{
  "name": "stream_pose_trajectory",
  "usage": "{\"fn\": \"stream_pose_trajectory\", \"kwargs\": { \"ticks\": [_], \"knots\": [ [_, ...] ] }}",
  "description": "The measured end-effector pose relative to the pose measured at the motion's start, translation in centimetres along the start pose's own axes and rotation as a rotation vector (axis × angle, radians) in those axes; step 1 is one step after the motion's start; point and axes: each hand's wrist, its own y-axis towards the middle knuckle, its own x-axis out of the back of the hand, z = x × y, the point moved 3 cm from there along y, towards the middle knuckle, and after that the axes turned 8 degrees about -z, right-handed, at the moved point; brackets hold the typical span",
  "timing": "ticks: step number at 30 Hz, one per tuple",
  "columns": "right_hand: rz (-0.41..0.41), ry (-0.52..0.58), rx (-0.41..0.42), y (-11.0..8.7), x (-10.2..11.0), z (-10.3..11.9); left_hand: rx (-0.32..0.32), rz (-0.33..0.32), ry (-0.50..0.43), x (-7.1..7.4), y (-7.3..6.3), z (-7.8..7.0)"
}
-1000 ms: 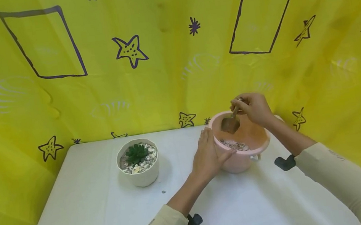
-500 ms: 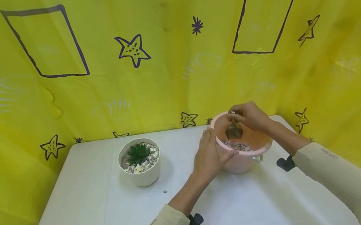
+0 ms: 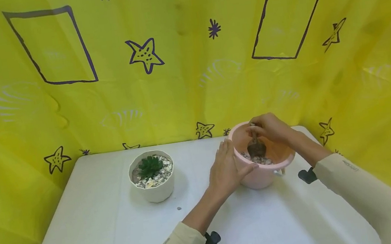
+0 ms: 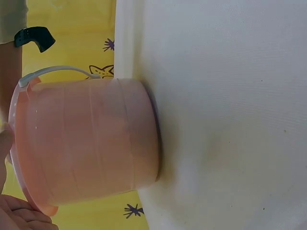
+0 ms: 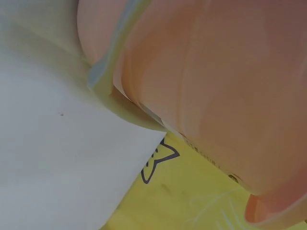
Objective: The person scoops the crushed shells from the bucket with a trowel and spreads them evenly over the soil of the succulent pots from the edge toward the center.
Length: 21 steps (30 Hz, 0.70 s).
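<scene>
A pink bucket [image 3: 257, 178] stands on the table's right side, with pebbles [image 3: 261, 159] in its bottom. My left hand [image 3: 224, 168] holds its near-left rim, fingers along the outside and thumb over the edge; the left wrist view shows these fingers [image 4: 24, 215] at the rim. My right hand [image 3: 269, 128] grips the short handle of a small trowel [image 3: 256, 148] inside the bucket. The trowel's blade points down, its tip at the pebbles; whether it bears any cannot be made out. In the right wrist view the bucket wall [image 5: 240, 72] fills much of the picture, without the hand.
Left of the bucket, a white pot [image 3: 156, 193] holds a green succulent [image 3: 150, 166] among pale pebbles. One loose pebble [image 3: 179, 208] lies on the white table [image 3: 102, 235]. A yellow patterned curtain [image 3: 176, 91] hangs behind. The bucket's pale handle [image 4: 60, 70] hangs at its side.
My right hand has lowered the trowel from the bucket's upper part down to the pebbles. The left hand has stayed at the rim, and the view has shifted slightly.
</scene>
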Motion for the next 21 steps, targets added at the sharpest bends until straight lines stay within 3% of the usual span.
{"fn": "stream_pose_trajectory", "kwargs": {
  "ticks": [21],
  "knots": [
    [-0.019,0.037,-0.186,-0.8,1.9,-1.1,-0.001,-0.018,0.009,0.2,-0.1,-0.1]
  ]
}}
